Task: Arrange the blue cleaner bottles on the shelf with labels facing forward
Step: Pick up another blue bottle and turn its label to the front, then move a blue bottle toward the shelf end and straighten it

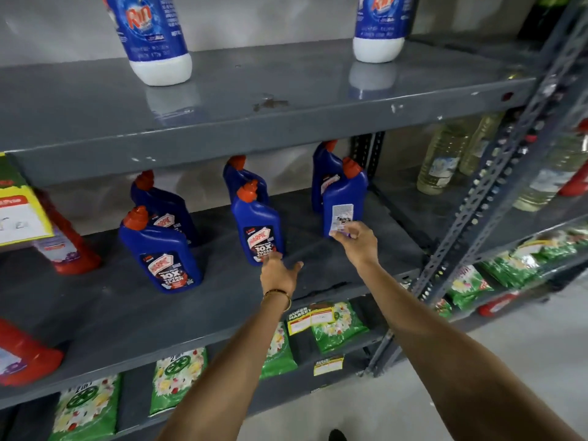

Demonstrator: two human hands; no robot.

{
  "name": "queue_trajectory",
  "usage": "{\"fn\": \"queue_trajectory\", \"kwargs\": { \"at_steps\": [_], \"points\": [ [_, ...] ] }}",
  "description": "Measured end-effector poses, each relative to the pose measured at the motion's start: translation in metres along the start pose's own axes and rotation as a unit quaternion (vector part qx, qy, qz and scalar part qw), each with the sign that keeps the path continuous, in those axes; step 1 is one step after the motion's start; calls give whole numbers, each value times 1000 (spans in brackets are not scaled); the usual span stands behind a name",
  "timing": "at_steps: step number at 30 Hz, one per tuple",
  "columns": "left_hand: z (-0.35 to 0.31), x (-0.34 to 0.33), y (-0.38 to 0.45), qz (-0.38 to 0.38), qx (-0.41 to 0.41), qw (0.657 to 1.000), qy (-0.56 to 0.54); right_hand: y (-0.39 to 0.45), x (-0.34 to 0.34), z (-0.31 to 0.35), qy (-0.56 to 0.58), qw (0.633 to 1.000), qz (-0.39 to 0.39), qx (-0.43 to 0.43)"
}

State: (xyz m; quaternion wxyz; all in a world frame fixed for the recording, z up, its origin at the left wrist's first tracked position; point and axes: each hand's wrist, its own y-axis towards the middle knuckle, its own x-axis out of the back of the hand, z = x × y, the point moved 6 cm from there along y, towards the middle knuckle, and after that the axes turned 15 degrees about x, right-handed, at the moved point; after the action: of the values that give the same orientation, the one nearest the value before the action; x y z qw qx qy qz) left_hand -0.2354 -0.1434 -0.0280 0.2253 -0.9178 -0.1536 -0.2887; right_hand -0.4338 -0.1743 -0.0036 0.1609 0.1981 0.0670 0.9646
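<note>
Fingers of the right hand pinched at the lower edge of the front right Harpic bottle, on or just at its white back label; firm hold or mere touch cannot be told. Left hand spread loosely open, fingertips touching or just short of the base of the front middle Harpic bottle, holding nothing.

Six blue bottles upright on the middle shelf, in three pairs front to back. Front left bottle and the middle one showing the "10X Total Clean" face forward. Right front one turned backwards, barcode side out. Rear bottles partly hidden, labels only glimpsed.

Step in hand, likely: turning the right front bottle about. Next move calls for a fuller grip round the body and a half turn on its base, kept upright, red cap clear of the shelf above.

Open room in front of the row, bare shelf out to the lip. Less room behind: rear right bottle close against it. Slotted upright post near on the right.
</note>
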Motion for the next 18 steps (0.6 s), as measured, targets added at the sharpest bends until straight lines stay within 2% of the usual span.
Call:
{"fn": "queue_trajectory", "kwargs": {
  "at_steps": [3,7,12,15,18],
  "points": [
    [-24,-15,1,22,-22,1000,2,13,25,-11,-6,1000,-16,-22],
    [-57,-29,12,49,-31,998,-21,38,35,-19,-2,998,40,-42],
    [-94,-50,31,111,-24,992,-57,72,31,-20,42,991,127,-15],
    [-108,-62,35,136,-38,989,-36,86,23,-27,45,982,181,16],
    [-111,-70,38,152,-42,987,-25,90,15,-33,44,977,203,57]
  ]
}}
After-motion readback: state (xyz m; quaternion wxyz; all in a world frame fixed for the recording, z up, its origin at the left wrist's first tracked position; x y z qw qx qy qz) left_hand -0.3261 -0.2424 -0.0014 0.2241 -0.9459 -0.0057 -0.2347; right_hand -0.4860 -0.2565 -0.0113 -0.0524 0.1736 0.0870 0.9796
